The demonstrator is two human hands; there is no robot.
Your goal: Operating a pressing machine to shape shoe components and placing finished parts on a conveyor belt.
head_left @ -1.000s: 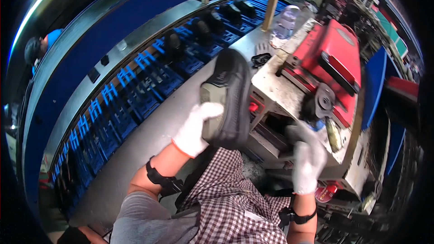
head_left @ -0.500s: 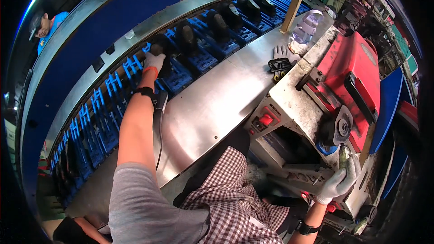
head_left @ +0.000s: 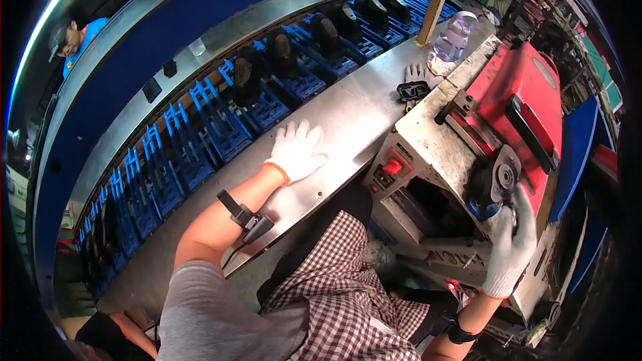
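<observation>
My left hand (head_left: 296, 150), in a white glove with an orange cuff, hovers over or rests on the metal tabletop (head_left: 334, 117), fingers spread and nothing in them. Beyond it, dark shoe-like pieces (head_left: 279, 47) stand in a row on a blue slatted rack (head_left: 200, 140). At the red machine (head_left: 518, 103), my right hand (head_left: 513, 244), also gloved in white, is closed just below the round dark wheel-like part (head_left: 505, 175). Something small shows between its fingers, too hidden to name. Whether those fingers touch the round part, I cannot tell.
A clear plastic jug (head_left: 455, 37), a grey glove (head_left: 420, 75) and a black-and-yellow item (head_left: 414, 91) lie on the tabletop's right end. A wooden post (head_left: 433, 13) rises nearby. A red switch (head_left: 393, 166) sits on the machine's front. A person (head_left: 80, 40) is at the far left.
My left hand has left a dark piece on the blue rack and come back over the metal tabletop, fingers spread. My right hand has moved up to the round part.
</observation>
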